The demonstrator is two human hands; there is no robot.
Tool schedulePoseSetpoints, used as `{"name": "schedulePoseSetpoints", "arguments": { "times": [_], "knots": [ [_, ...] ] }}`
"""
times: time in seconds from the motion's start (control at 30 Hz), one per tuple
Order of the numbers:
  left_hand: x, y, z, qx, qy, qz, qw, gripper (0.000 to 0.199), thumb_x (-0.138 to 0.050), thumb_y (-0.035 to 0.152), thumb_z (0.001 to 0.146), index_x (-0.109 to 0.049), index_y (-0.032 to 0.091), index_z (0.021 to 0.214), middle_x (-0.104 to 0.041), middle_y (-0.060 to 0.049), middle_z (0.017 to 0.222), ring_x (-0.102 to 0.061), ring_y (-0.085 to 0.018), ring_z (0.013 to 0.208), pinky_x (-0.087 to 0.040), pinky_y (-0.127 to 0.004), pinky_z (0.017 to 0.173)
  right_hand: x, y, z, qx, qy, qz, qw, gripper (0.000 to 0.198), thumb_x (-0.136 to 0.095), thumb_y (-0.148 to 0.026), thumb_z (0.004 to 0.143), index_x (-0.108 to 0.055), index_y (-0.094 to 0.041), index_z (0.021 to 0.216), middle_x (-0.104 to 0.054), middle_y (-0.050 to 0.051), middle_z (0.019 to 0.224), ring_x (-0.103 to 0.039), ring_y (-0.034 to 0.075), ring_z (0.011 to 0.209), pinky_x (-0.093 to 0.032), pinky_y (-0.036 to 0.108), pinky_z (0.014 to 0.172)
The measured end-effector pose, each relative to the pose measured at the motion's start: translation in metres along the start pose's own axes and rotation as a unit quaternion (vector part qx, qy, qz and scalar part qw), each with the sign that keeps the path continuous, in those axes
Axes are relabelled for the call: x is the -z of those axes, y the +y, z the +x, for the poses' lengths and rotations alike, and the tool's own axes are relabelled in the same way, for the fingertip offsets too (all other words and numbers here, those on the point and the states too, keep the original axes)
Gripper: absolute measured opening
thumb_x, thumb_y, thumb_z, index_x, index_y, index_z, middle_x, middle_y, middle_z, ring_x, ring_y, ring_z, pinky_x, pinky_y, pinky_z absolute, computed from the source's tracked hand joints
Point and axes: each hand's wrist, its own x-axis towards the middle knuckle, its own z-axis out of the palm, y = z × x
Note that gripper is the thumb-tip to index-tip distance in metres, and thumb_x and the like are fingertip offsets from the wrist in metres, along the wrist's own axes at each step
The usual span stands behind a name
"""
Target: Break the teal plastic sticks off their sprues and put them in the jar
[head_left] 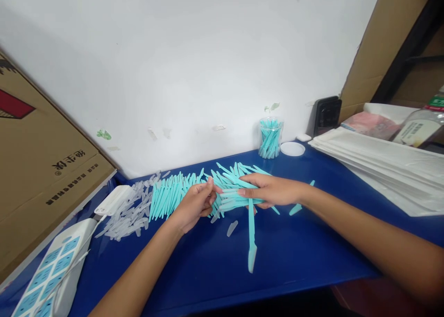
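My right hand (274, 189) is closed around a bunch of turquoise eyebrow razors (231, 199), their ends pointing left. My left hand (197, 203) is in a pinch at the ends of that bunch; what lies between its fingertips is too small to make out. Below my right hand a single eyebrow razor (251, 233) lies with its blade end towards me. Behind and left of my hands is a row of more eyebrow razors (169, 194). Beside it lies a heap of small translucent blade caps (130, 215), and one loose cap (232, 227) sits near my left hand.
A clear jar (270, 139) of eyebrow razors stands by the wall, with a round white lid (292, 149) beside it. White envelopes (381, 164) are stacked right. A power strip (52, 270), a white phone-like object (113, 200) and a cardboard box (45, 169) are left. The table (208, 275) is blue.
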Motion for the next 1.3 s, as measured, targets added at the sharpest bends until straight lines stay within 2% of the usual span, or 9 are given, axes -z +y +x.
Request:
{"name": "schedulePoseSetpoints", "arguments": {
  "times": [0.2, 0.27, 0.47, 0.57, 0.7, 0.8, 0.97, 1.13, 1.3],
  "knots": [
    [0.009, 0.009, 0.001, 0.039, 0.004, -0.192, 0.981, 0.022, -0.059, 0.036, 0.09, -0.061, 0.015, 0.097, -0.041, 0.005, 0.069, -0.02, -0.005, 0.046, -0.013, -0.016, 0.037, 0.006, 0.008, 0.002, 0.001, 0.014, 0.004, 1.0, 0.048, -0.069, -0.063, 0.092, -0.044, -0.022, 0.091, -0.037, -0.008, 0.073, -0.036, 0.004, 0.05, -0.03, 0.019, 0.044],
    [0.009, 0.009, 0.0, 0.048, 0.006, -0.219, 0.975, 0.024, -0.057, 0.029, 0.086, -0.06, 0.015, 0.106, -0.042, 0.004, 0.07, -0.023, -0.006, 0.047, -0.015, -0.016, 0.037, 0.007, 0.008, 0.002, -0.001, 0.018, -0.001, 1.0, 0.048, -0.067, -0.064, 0.093, -0.044, -0.021, 0.092, -0.038, -0.008, 0.075, -0.037, 0.004, 0.051, -0.03, 0.02, 0.044],
    [0.003, 0.007, -0.004, 0.035, 0.033, -0.138, 0.989, 0.044, -0.064, 0.02, 0.088, -0.055, 0.015, 0.131, -0.043, 0.006, 0.073, -0.023, -0.005, 0.047, -0.015, -0.016, 0.04, 0.009, 0.006, 0.001, 0.008, 0.017, -0.031, 0.999, 0.048, -0.062, -0.066, 0.095, -0.047, -0.021, 0.093, -0.043, -0.007, 0.074, -0.041, 0.005, 0.051, -0.034, 0.02, 0.045],
    [0.003, 0.004, -0.004, 0.018, 0.014, -0.083, 0.996, 0.047, -0.07, 0.033, 0.093, -0.052, 0.017, 0.133, -0.052, 0.004, 0.078, -0.023, -0.004, 0.048, -0.018, -0.017, 0.042, 0.009, 0.005, 0.001, 0.01, 0.017, -0.03, 0.999, 0.047, -0.061, -0.065, 0.096, -0.047, -0.021, 0.093, -0.043, -0.007, 0.072, -0.04, 0.005, 0.05, -0.034, 0.02, 0.045],
    [0.005, 0.002, -0.002, -0.002, -0.009, -0.018, 1.0, 0.045, -0.07, 0.054, 0.093, -0.057, 0.017, 0.115, -0.058, 0.002, 0.075, -0.019, -0.003, 0.047, -0.017, -0.018, 0.043, 0.008, 0.004, 0.001, 0.016, 0.015, -0.015, 1.0, 0.045, -0.062, -0.064, 0.097, -0.049, -0.02, 0.095, -0.046, -0.006, 0.075, -0.039, 0.005, 0.05, -0.032, 0.02, 0.044],
    [0.006, 0.0, 0.001, -0.004, 0.004, 0.009, 1.0, 0.044, -0.069, 0.058, 0.092, -0.058, 0.016, 0.096, -0.049, 0.005, 0.062, -0.019, -0.004, 0.046, -0.015, -0.019, 0.042, 0.007, 0.003, 0.001, 0.011, 0.017, -0.003, 1.0, 0.046, -0.066, -0.062, 0.094, -0.047, -0.021, 0.093, -0.046, -0.006, 0.078, -0.036, 0.003, 0.05, -0.03, 0.02, 0.044],
    [0.008, -0.002, 0.002, 0.007, 0.022, -0.029, 0.999, 0.038, -0.066, 0.052, 0.094, -0.062, 0.015, 0.095, -0.03, 0.009, 0.064, -0.015, -0.004, 0.047, -0.012, -0.018, 0.04, 0.007, 0.001, 0.0, 0.004, 0.025, 0.009, 1.0, 0.046, -0.068, -0.062, 0.093, -0.046, -0.021, 0.092, -0.047, -0.006, 0.079, -0.036, 0.003, 0.051, -0.031, 0.019, 0.044],
    [0.01, 0.001, 0.001, 0.031, -0.012, -0.111, 0.993, 0.025, -0.06, 0.034, 0.094, -0.066, 0.014, 0.108, -0.036, 0.006, 0.074, -0.017, -0.005, 0.049, -0.013, -0.017, 0.039, 0.009, 0.004, 0.0, 0.005, 0.021, -0.002, 1.0, 0.044, -0.065, -0.061, 0.096, -0.049, -0.02, 0.093, -0.048, -0.006, 0.078, -0.037, 0.003, 0.05, -0.031, 0.019, 0.043],
    [0.007, 0.006, -0.002, 0.007, -0.003, -0.039, 0.999, 0.032, -0.071, 0.035, 0.092, -0.066, 0.015, 0.117, -0.043, 0.005, 0.076, -0.017, -0.004, 0.05, -0.016, -0.018, 0.041, 0.009, 0.007, 0.002, 0.013, 0.018, 0.007, 1.0, 0.044, -0.068, -0.06, 0.094, -0.051, -0.02, 0.096, -0.049, -0.005, 0.079, -0.039, 0.004, 0.052, -0.034, 0.019, 0.044]
  ]
}}
